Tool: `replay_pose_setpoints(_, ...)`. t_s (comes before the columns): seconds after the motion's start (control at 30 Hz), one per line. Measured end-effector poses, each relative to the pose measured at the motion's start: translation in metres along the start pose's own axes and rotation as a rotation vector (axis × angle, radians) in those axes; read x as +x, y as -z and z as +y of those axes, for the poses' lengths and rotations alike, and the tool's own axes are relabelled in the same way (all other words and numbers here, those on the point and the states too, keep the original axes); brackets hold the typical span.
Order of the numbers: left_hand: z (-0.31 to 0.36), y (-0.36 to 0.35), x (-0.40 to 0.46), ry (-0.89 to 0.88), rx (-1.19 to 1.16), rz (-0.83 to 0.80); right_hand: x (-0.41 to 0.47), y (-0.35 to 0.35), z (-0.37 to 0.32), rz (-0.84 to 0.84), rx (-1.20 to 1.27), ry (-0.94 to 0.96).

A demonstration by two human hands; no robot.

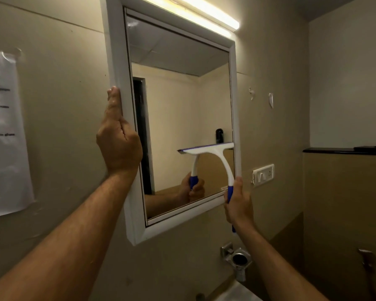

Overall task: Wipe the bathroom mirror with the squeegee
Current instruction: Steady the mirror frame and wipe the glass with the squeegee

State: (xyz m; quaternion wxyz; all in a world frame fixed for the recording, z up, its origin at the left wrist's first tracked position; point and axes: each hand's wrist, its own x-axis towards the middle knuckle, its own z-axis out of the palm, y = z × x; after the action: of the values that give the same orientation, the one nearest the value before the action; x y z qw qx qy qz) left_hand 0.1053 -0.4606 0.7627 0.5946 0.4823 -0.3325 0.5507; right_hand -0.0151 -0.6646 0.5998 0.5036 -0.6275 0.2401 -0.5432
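— Item one?
— Rectangular bathroom mirror in a white moulded frame (pixel 236 101), hung on a beige wall (pixel 59 61). A lit tube lamp (pixel 213 13) runs along its top edge.

— Item two?
— White plastic squeegee with a blue rubber blade and blue grip (pixel 213 149). The blade lies flat against the glass, roughly level, in the lower right part of the mirror; its right end touches the right side of the frame. The curved neck drops to the lower right corner.

— Hands?
— Right hand (pixel 239 203): fingers curled round the blue grip, just beside the lower right corner of the frame. Left hand (pixel 118 140): gripping the left edge of the frame, thumb laid straight along the outer edge; the remaining fingers wrap out of sight, so whether they are spread cannot be told.

— Other fittings?
— White paper notice (pixel 4 131) taped to the wall, left of the mirror; print unreadable. White switch plate (pixel 263 175), right of the lower right corner. Chrome ring holder (pixel 239 258) below the mirror. Dark ledge (pixel 345 151) at the far right.
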Motion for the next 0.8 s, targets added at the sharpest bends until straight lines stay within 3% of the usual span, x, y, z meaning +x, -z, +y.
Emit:
replay_pose_setpoints(0.23,0.002,0.0,0.001,0.001,-0.001,0.007,-0.023,0.0,0.048,0.035,-0.16,0.003)
replay_pose_setpoints(0.5,0.0,0.0,-0.001,-0.005,0.004,-0.01,0.014,0.007,-0.007,0.046,-0.034,0.013)
replay_pose_setpoints(0.63,-0.002,0.0,0.001,-0.008,0.006,-0.007,0.014,0.003,0.008,0.024,-0.057,-0.024)
replay_pose_setpoints(0.8,-0.002,-0.002,0.0,-0.012,0.003,-0.01,-0.006,0.009,0.047,0.01,-0.286,0.066)
